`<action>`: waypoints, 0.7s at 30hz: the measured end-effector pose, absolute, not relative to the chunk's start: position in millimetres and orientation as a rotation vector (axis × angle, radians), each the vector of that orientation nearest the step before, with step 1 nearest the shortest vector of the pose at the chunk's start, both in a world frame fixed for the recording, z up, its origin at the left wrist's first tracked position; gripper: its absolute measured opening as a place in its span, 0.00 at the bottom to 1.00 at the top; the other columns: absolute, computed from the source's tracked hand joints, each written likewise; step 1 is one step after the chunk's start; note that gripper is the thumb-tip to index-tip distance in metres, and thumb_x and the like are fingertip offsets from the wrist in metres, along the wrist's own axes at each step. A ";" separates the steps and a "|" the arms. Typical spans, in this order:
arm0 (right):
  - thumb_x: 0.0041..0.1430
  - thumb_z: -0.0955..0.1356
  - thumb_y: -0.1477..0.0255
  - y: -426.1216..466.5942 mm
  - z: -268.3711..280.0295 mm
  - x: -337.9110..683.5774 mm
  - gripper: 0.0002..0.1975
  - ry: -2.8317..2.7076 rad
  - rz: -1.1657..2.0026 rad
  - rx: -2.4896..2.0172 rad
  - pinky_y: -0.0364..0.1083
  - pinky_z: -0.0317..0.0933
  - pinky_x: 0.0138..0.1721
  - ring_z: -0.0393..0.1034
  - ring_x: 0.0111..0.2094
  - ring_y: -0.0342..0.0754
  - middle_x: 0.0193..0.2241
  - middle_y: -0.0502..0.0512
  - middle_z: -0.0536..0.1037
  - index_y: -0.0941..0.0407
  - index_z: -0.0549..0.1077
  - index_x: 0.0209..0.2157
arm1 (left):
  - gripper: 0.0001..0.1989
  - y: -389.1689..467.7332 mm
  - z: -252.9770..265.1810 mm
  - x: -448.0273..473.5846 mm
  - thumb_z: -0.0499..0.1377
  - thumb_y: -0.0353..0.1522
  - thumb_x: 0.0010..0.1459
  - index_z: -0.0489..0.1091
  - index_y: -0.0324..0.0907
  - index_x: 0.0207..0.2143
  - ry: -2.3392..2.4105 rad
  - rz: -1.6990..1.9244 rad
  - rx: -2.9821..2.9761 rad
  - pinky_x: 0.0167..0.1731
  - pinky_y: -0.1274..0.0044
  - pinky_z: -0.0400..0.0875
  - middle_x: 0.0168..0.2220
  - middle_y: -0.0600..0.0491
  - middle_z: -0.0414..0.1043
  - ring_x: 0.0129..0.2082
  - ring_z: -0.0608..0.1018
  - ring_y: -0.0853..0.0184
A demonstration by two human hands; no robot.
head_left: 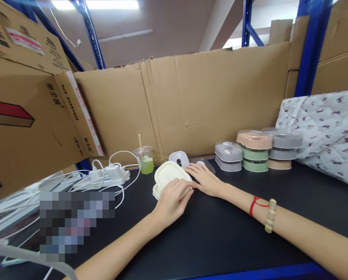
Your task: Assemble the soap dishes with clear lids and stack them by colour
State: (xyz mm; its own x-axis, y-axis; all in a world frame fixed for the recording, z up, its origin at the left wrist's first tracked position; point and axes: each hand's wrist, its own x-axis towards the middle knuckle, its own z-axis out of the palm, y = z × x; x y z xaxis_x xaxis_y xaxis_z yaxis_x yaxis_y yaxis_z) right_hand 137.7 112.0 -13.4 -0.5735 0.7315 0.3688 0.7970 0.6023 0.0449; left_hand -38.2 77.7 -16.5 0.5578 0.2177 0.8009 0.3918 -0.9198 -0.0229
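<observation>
A cream, rounded-square plastic piece (172,174) stands tilted over a second cream piece (155,192) on the black tabletop. My left hand (174,200) is closed on the front right edge of the upper one; its fingers cover part of both. Just to the right, my right hand (204,179) has its fingers stretched out, and its thumb is close to my left fingertips. Behind these fingers are a pale grey frame with a dark oval opening (179,156) and a clear plastic cover (209,166), both partly hidden. Whether my right hand touches them I cannot tell.
Stacked lidded boxes in grey (229,155), green (254,161) and peach (254,140) stand at the back right, beside a patterned quilted cloth (331,132). A cup of green drink (146,163), a power strip (112,175) and loose white cables lie left. Cardboard (206,97) walls the back.
</observation>
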 end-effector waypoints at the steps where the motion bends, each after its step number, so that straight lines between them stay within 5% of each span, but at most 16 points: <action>1: 0.59 0.61 0.74 111.7 -12.7 137.7 0.24 -2.502 -0.305 -1.244 0.58 0.47 0.57 0.52 0.56 0.56 0.54 0.65 0.62 0.64 0.59 0.57 | 0.03 75.3 -15.2 -37.5 0.53 0.26 0.57 0.62 0.40 0.35 -0.427 -1.302 -2.594 0.28 0.81 0.62 0.27 0.55 0.67 0.27 0.67 0.72; 7: 0.53 0.66 0.76 114.4 -14.2 141.8 0.16 -2.366 -0.358 -1.298 0.54 0.58 0.49 0.61 0.48 0.55 0.45 0.66 0.68 0.64 0.69 0.45 | 0.07 59.7 -13.1 -31.5 0.55 0.27 0.56 0.57 0.40 0.35 -0.078 -1.345 -2.668 0.23 0.82 0.56 0.21 0.57 0.58 0.22 0.61 0.74; 11: 0.52 0.67 0.78 117.2 -15.3 148.4 0.12 -2.353 -0.360 -1.163 0.51 0.61 0.45 0.64 0.45 0.52 0.42 0.61 0.70 0.62 0.70 0.41 | 0.07 56.7 -15.8 -29.3 0.55 0.29 0.56 0.57 0.40 0.36 -0.049 -1.246 -2.680 0.23 0.81 0.56 0.22 0.57 0.60 0.23 0.62 0.73; 21: 0.62 0.60 0.66 115.3 -19.4 154.3 0.14 -1.907 -0.556 -1.001 0.46 0.66 0.33 0.69 0.36 0.48 0.36 0.59 0.71 0.61 0.64 0.43 | 0.08 73.3 -21.2 -36.5 0.56 0.29 0.55 0.59 0.41 0.37 -0.450 -0.964 -2.746 0.28 0.79 0.61 0.28 0.56 0.67 0.26 0.67 0.70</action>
